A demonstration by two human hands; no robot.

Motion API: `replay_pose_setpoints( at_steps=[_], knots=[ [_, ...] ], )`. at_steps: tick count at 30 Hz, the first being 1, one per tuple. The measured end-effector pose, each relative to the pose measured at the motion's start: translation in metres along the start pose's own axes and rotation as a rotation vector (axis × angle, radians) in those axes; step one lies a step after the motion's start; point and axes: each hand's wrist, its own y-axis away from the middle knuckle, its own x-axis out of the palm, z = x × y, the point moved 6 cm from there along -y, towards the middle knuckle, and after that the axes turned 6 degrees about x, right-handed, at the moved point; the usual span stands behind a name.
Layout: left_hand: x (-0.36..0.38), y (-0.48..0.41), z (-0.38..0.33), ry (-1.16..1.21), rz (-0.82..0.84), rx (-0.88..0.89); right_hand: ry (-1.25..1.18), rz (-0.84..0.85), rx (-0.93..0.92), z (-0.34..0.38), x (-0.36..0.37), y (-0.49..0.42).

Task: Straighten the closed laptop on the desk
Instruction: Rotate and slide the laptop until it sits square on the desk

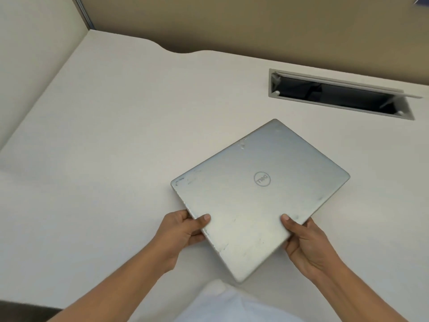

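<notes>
Desk (116, 135) space is being taken up by a closed silver Dell laptop (260, 198), lying skewed like a diamond near the front edge. It is being gripped at both near edges: left hand (183, 231) and right hand (304, 242), thumbs on the lid, fingers underneath.

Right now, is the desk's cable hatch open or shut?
Open. The cable hatch flap is tilted up along its far edge, and the dark cavity beneath shows. Contents cannot be made out.
</notes>
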Motion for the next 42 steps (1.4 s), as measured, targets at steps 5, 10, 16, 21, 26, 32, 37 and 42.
replay_pose_setpoints(
  at_steps=[5,10,16,21,26,32,37,42],
  knots=[
    [-0.002,0.006,0.012,-0.076,-0.002,0.0,0.078,-0.005,0.006,-0.004,-0.011,0.001],
    [-0.009,0.005,0.006,-0.307,-0.049,0.04,0.284,-0.034,0.033,-0.008,-0.016,0.003],
    [-0.021,0.005,0.003,-0.385,-0.073,0.051,0.467,-0.097,0.035,-0.017,-0.021,0.006],
    [-0.025,0.011,0.005,-0.434,-0.055,0.027,0.52,-0.176,0.062,-0.024,-0.028,0.01],
    [-0.027,0.012,0.006,-0.5,-0.059,0.023,0.657,-0.265,0.045,-0.023,-0.033,0.015],
    [-0.028,0.013,0.006,-0.578,-0.076,0.059,0.856,-0.265,0.098,-0.018,-0.034,0.016],
    [-0.028,0.015,0.007,-0.601,-0.092,0.061,0.965,-0.254,0.185,-0.01,-0.034,0.015],
    [-0.028,0.022,0.009,-0.575,-0.183,0.124,1.177,-0.138,0.25,-0.006,-0.03,0.021]
  ],
)
